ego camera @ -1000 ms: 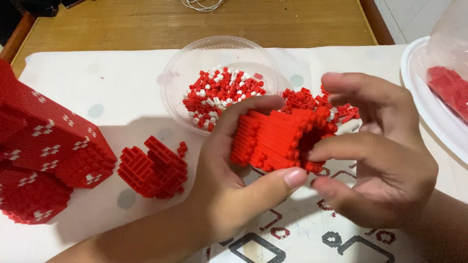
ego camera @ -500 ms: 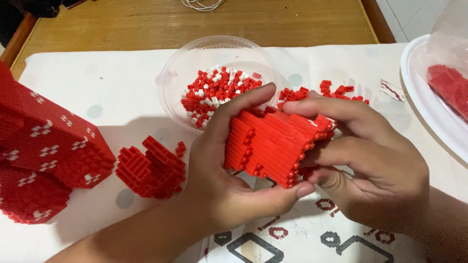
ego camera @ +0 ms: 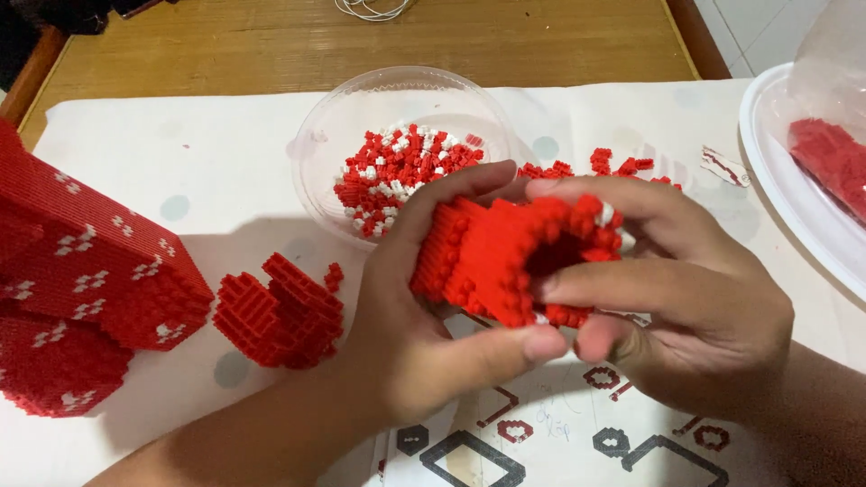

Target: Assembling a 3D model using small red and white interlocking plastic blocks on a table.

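Surface: white paper sheet [ego camera: 180, 171] over a wooden table [ego camera: 505, 41].
Held part: red brick assembly [ego camera: 514, 257], long axis left-right, just nearer than the clear bowl [ego camera: 406, 99].
Left hand [ego camera: 424, 334]: grasping its left end.
Right hand [ego camera: 686, 298]: grasping its right end; equally near.
Open room: left of the assembly, up to the small red section [ego camera: 280, 311].

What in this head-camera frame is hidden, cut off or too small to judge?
- Red block piece: its underside and near end are covered by the left hand and right hand.
- Large red build: cut off by the left edge.
- Tray and its red contents: cut off by the right edge and blurred behind clear plastic.
- Bricks in the bowl: too small to tell shapes.
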